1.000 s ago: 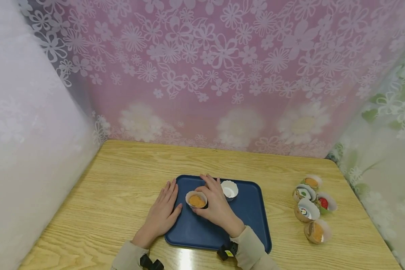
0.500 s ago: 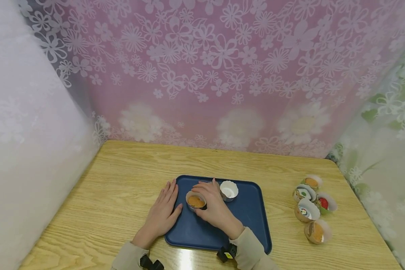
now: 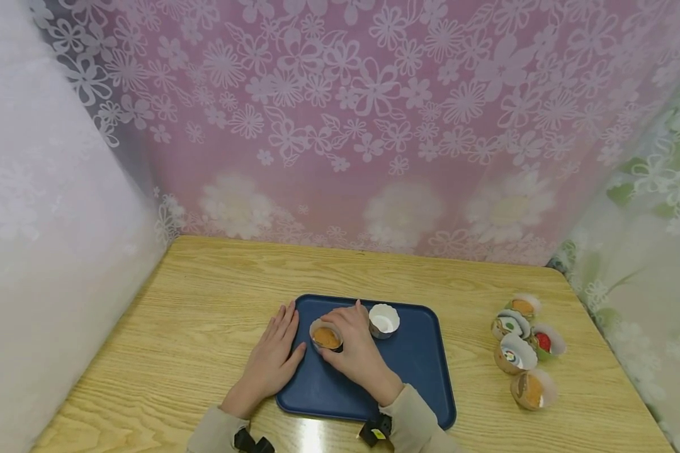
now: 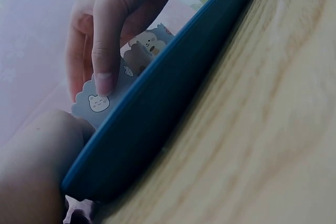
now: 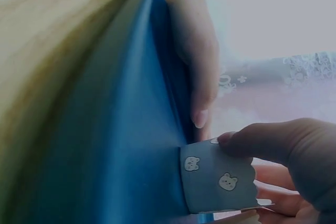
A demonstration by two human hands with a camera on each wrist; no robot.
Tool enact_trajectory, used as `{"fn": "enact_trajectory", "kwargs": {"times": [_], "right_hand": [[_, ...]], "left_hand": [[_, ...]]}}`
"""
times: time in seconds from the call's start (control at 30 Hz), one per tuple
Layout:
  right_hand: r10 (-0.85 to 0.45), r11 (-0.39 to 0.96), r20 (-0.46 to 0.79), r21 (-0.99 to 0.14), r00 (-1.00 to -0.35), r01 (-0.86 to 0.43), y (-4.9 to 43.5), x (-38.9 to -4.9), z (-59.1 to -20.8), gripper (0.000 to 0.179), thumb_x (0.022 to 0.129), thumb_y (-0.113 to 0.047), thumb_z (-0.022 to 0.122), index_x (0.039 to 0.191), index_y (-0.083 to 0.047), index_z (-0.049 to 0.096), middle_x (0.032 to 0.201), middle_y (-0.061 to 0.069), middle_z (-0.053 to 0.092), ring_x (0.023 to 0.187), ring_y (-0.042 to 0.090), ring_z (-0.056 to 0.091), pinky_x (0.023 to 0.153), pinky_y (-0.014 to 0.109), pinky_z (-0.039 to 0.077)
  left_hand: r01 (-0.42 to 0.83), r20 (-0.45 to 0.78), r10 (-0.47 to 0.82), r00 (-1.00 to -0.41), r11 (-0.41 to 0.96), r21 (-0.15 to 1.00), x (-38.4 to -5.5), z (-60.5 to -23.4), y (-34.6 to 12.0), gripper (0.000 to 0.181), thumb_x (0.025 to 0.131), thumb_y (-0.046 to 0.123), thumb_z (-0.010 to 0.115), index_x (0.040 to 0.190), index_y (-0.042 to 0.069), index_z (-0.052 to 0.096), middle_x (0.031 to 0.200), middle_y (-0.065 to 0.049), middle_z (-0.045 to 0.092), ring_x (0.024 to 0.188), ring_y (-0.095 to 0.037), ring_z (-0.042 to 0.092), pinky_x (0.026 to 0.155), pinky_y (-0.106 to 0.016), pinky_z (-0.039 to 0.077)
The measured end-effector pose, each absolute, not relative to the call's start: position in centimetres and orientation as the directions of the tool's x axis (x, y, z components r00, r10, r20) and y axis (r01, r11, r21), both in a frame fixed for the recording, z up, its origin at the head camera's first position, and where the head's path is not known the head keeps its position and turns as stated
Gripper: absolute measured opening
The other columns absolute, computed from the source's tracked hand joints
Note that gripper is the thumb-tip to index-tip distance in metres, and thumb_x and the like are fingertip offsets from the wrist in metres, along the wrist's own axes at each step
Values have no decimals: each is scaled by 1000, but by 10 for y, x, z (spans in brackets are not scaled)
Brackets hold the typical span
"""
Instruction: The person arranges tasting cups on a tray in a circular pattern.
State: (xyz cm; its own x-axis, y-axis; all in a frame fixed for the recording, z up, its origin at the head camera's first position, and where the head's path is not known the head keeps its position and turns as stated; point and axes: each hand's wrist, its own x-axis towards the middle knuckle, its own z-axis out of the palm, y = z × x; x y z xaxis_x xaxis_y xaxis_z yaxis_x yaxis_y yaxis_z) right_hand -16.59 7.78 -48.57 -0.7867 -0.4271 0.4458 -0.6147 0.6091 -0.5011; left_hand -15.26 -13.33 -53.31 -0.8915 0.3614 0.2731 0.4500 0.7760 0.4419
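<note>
My right hand (image 3: 359, 355) grips a scalloped paper baking cup (image 5: 218, 177), grey-blue with white bear faces, between thumb and fingers. It stands upright on the dark blue tray (image 3: 399, 384), with an orange-brown cake (image 3: 327, 338) showing inside. A white-lined baking cup (image 3: 384, 321) stands just right of the hand, and another cup behind the fingers is mostly hidden. My left hand (image 3: 269, 365) lies with straight fingers along the tray's left edge, its thumb reaching over the rim. In the left wrist view the right thumb presses the held cup's side (image 4: 98, 103).
Several more baking cups lie together on the wooden table (image 3: 215, 283) right of the tray, among them one with a red filling (image 3: 544, 341) and one with an orange filling (image 3: 535, 390). A pink flowered curtain (image 3: 340, 157) hangs behind the table.
My right hand's fingers have drawn in around the cup, and hand and cup have shifted slightly left. The white-lined cup has barely moved. My left hand has stayed in place.
</note>
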Motion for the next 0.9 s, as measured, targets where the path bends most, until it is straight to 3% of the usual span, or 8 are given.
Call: {"fn": "enact_trajectory", "kwargs": {"times": [0.2, 0.47, 0.67, 0.9], "right_hand": [[-415, 621, 490, -463, -766, -633, 77, -165, -487, 48, 74, -17, 89, 116, -7, 69, 109, 5, 64, 110, 27, 57, 113, 69, 16], [-514, 544, 364, -562, -777, -623, 79, -166, -486, 63, 75, -2, 84, 133, -5, 61, 142, 11, 54, 137, 36, 41, 117, 63, 4], [-532, 538, 344, -568, -774, -623, 79, -166, -486, 58, 77, 0, 82, 131, -5, 62, 136, 9, 59, 137, 34, 43, 119, 59, 4], [-456, 578, 422, -529, -783, -622, 77, -166, -486, 52, 75, -9, 88, 123, -6, 68, 126, 9, 63, 127, 31, 52, 117, 64, 9]], "left_hand": [[454, 283, 360, -889, 778, 434, -152, -534, -133, 65, 105, 30, 49, 154, -5, 25, 164, -16, 14, 150, -35, 13, 120, -50, 16], [464, 308, 359, -881, 783, 414, -153, -535, -132, 65, 104, 28, 51, 153, -7, 28, 163, -18, 17, 149, -37, 17, 118, -52, 20], [454, 278, 364, -889, 782, 427, -152, -533, -133, 66, 104, 29, 50, 154, -6, 26, 164, -16, 14, 150, -35, 14, 120, -50, 18], [455, 278, 365, -889, 777, 435, -152, -531, -133, 65, 104, 30, 51, 153, -5, 27, 164, -16, 14, 150, -34, 14, 120, -50, 18]]}}
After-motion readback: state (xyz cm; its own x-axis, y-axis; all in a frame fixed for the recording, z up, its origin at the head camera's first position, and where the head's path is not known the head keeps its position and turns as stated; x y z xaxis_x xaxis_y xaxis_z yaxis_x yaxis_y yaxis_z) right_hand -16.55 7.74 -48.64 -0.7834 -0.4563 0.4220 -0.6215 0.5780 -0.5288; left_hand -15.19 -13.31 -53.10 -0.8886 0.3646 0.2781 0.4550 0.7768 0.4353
